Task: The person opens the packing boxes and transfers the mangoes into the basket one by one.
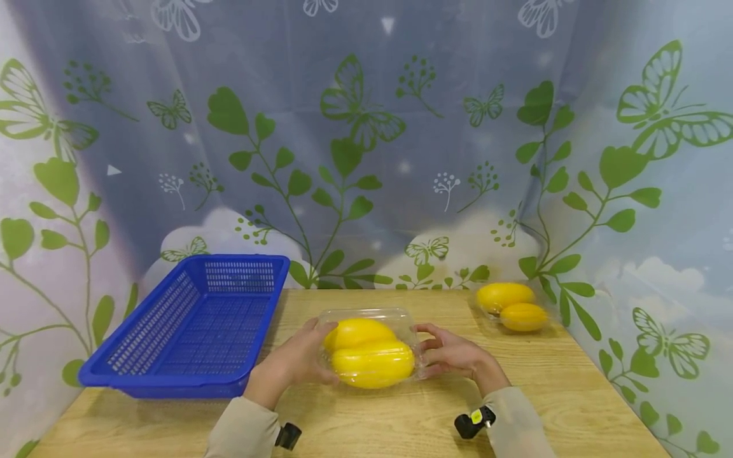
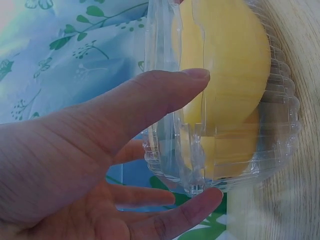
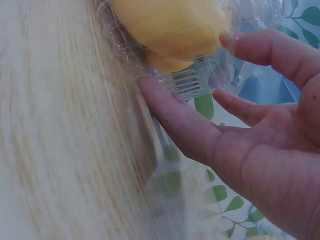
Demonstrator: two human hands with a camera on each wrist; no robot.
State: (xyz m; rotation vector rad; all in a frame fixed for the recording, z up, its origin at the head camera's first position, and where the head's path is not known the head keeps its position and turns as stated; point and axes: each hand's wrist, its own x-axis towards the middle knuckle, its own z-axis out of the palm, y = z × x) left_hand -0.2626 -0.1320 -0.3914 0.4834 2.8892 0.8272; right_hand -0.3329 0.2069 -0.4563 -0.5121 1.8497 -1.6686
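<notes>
A clear plastic clamshell box (image 1: 366, 313) with two yellow, mango-like fruits (image 1: 372, 364) inside sits at the middle of the wooden table. My left hand (image 1: 303, 356) grips its left end; in the left wrist view the thumb (image 2: 175, 87) lies over the box's side and the other fingers reach round its end. At the opposite end, my right hand (image 1: 455, 353) holds the box between spread digits. The right wrist view has those fingertips (image 3: 231, 41) at the plastic wall and one digit low by the tabletop. The lid's seam runs along the box's side in the left wrist view.
A blue slotted plastic basket (image 1: 260, 331) stands on the table at the left, near my left forearm. Another clear box (image 1: 552, 312) with two yellow fruits (image 1: 504, 296) is at the back right. A leaf-and-butterfly printed curtain (image 1: 366, 191) hangs behind the wooden table (image 1: 572, 381).
</notes>
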